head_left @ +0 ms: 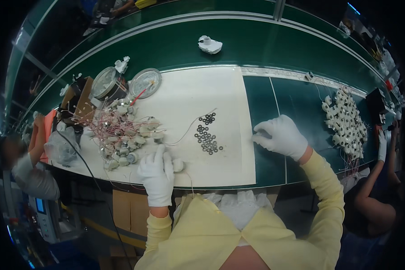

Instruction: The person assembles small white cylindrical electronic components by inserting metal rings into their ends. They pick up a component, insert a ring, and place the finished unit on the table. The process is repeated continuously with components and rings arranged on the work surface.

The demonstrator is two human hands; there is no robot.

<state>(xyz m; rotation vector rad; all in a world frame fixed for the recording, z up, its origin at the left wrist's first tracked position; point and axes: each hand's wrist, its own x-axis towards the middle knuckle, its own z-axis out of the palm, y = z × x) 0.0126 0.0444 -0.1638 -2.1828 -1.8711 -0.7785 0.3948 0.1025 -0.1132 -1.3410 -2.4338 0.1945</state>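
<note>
A white rounded component [179,165] sits, in the head view, near the front edge of a pale flat sheet [193,90], beside the white-gloved left hand [156,174]; whether its bent fingers grip the component cannot be told. The white-gloved right hand [282,136] curls over the green tabletop [301,101], thumb near fingertips; any held item is indiscernible. Small dark rings [206,136] lie between the hands, and a heap of white parts with reddish wires [121,135] lies left.

Your table [301,103] is dark green, with a white sheet [225,90] spread over it before you. On the sheet lie small dark rings [207,145] and, to their left, a heap of wired white parts [123,130]; another white heap [345,121] sits on the green at your right.
</note>
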